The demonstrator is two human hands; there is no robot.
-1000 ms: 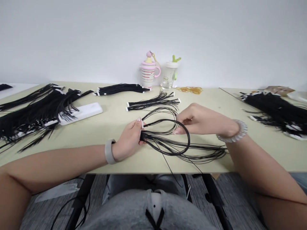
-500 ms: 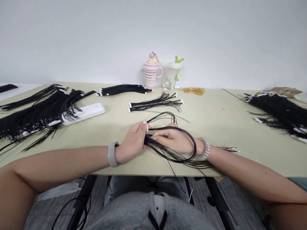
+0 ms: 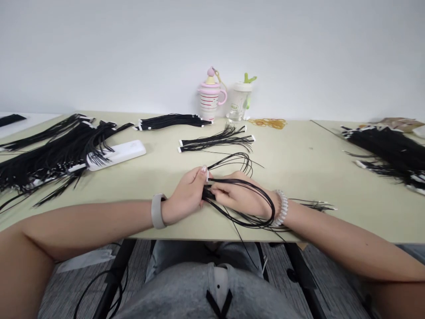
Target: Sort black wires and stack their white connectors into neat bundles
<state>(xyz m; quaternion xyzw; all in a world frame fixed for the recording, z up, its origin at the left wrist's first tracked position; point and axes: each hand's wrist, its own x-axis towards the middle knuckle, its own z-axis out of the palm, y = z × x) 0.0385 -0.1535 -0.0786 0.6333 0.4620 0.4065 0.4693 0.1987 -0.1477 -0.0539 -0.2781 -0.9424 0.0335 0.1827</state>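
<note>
My left hand is closed on a wire harness, its thumb pressed on a white connector. Black wires leave that connector and loop to the right, over the back of my right hand. My right hand is closed too, its thumb and fingers pinching the black wires just right of the left fingertips. More wire ends from the bundle come out beyond my right wrist on the table. Several thin wires hang over the front edge. The fingers hide much of the bundle between the hands.
Two short wire harnesses lie ahead of my hands. Behind them are a tied black bundle, a pink cup, a clear cup and rubber bands. Harness piles lie left and right; a white box-shaped object sits left.
My right thumb and fingers have curled in closer around the wires near the left hand. The wire loops have shifted slightly; the view has also moved a little.
</note>
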